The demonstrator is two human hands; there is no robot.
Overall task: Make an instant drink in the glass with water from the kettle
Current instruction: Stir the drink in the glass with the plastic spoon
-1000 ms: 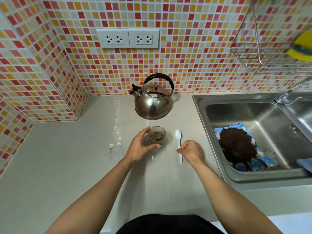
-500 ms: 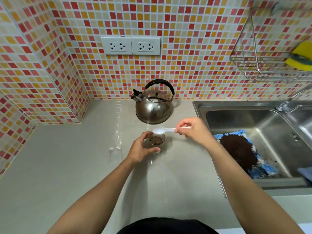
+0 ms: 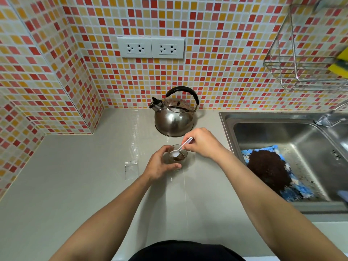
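A small clear glass (image 3: 183, 154) with brown powder at its bottom stands on the grey counter in front of me. My left hand (image 3: 160, 165) is wrapped around its left side. My right hand (image 3: 202, 143) pinches the handle of a white plastic spoon (image 3: 179, 148), whose bowl is tipped down inside the mouth of the glass. Behind the glass, against the tiled wall, sits a steel kettle (image 3: 174, 117) with a black handle, its spout pointing left.
An empty clear sachet (image 3: 131, 169) lies left of the glass. A steel sink (image 3: 308, 138) at right holds a blue cloth (image 3: 293, 193) under a dark brown heap. A wire rack (image 3: 301, 53) with a yellow sponge hangs above it. Wall sockets (image 3: 150, 47) sit above the kettle.
My right hand picked the spoon up off the counter, carried it over the glass and lowered its bowl into the glass. My left hand stayed on the glass.
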